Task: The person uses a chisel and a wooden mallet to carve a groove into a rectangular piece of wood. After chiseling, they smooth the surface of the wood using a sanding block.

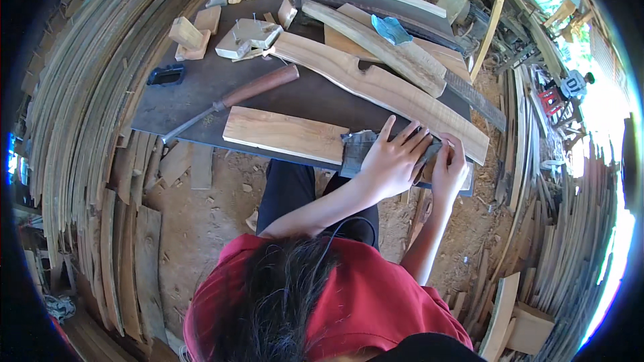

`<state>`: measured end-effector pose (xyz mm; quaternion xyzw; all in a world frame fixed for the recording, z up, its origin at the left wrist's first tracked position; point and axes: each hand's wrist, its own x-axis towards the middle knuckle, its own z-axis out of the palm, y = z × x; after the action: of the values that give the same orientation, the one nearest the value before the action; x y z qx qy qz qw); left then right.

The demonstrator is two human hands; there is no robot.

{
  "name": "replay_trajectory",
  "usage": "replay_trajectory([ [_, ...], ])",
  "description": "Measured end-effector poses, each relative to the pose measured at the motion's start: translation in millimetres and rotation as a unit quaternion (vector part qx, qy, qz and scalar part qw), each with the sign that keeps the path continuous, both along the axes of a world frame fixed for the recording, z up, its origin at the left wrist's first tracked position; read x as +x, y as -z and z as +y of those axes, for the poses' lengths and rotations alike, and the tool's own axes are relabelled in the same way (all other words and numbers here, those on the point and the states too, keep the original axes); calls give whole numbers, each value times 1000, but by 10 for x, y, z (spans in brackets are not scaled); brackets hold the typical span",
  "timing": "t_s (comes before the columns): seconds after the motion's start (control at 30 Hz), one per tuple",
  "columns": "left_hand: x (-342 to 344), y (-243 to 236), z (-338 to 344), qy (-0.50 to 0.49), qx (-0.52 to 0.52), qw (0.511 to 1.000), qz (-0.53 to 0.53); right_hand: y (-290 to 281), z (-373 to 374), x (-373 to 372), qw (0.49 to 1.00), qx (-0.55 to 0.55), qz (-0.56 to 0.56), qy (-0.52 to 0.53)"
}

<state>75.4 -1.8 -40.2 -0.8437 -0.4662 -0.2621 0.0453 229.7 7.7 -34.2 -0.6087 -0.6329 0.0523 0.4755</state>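
Observation:
A light wooden board [285, 135] lies along the bench's near edge. Over its right part lies a worn dark grey sheet [355, 151] that looks like sandpaper. My left hand [394, 161] presses flat on the sheet, fingers stretched out and slightly spread. Just right of it, my right hand [451, 166] has its fingers bent and closed on the sheet's right edge; the fingertips are partly hidden. Beyond both hands rests a long shaped plank [382, 87] with a notch in its far edge. A chisel [258, 87] with a brown wooden handle lies to the left.
The dark bench top [194, 104] also bears a black tray-like object [166, 75], wood blocks [191, 37], a block with nails [248, 37] and a blue cloth [391, 29]. Stacked timber strips [87, 94] flank the left. Another person [573, 85] sits far right.

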Motion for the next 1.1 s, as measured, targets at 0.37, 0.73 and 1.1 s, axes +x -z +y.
replay_trajectory([
  [0.37, -1859, -238, -457, -356, -143, 922, 55, 7, -4, -62, 998, -11, -40, 36],
  [0.73, -217, 8, -158, -43, -10, 998, -37, -40, 12, -89, 998, -6, -59, 21],
  [1.1, -1834, -131, -407, -391, -93, 913, 72, 11, 7, -116, 997, -2, -57, 48],
])
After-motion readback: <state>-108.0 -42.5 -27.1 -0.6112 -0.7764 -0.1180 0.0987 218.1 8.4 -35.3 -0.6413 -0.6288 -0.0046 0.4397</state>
